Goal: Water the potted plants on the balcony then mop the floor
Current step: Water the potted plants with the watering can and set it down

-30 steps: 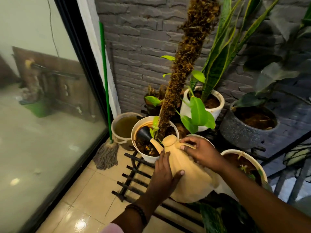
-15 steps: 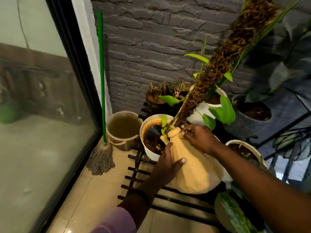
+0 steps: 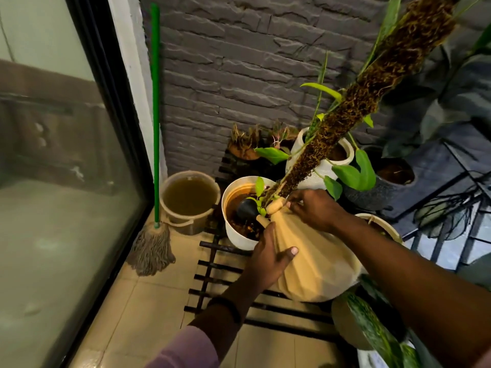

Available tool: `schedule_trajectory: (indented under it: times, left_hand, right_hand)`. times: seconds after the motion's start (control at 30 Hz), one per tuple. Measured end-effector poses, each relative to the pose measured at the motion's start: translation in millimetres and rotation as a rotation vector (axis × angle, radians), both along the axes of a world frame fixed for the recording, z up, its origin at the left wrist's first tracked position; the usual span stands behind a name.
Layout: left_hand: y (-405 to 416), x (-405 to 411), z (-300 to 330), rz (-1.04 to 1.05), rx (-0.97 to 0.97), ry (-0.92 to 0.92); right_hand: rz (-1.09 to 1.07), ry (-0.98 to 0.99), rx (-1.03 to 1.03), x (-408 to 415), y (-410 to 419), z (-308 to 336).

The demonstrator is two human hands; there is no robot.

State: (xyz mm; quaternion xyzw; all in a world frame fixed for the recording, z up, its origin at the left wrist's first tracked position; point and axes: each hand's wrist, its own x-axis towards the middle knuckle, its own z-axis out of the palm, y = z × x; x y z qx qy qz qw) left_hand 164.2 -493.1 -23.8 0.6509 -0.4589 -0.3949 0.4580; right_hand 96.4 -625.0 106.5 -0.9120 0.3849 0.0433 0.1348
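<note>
the tan watering can [image 3: 313, 264] is tipped so its black rose sits over the soil of the white pot [image 3: 240, 236]. it's gripped at the neck by the right hand [image 3: 314, 209], with the body cupped by the left hand [image 3: 268, 257] for support. the mop [image 3: 155, 181] is parked far left against the wall, beside a bucket [image 3: 190, 200], probably for later.

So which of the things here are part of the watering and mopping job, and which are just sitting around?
Part of the job: watering can, held by left hand and right hand; white pot being watered; mop; bucket.

Just there: metal rack, brick wall, glass door.
</note>
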Motion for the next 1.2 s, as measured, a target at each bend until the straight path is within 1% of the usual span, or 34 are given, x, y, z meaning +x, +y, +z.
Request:
schedule_trajectory:
  times: [0.27,0.9,1.1,1.2]
  left_hand:
    - [-3,8,7,-0.030,0.044,0.007]
    - [-22,12,8,-0.022,0.033,0.043]
    - [-23,11,3,-0.023,0.038,-0.023]
    - [-22,12,-2,-0.028,0.051,-0.084]
  right_hand:
    - [0.009,0.038,-0.006,16,-3,-1]
    - [0.020,0.076,0.006,28,-24,3]
    - [-0.019,0.045,0.025,17,-23,-2]
    - [-0.053,-0.059,0.048,4,-21,-7]
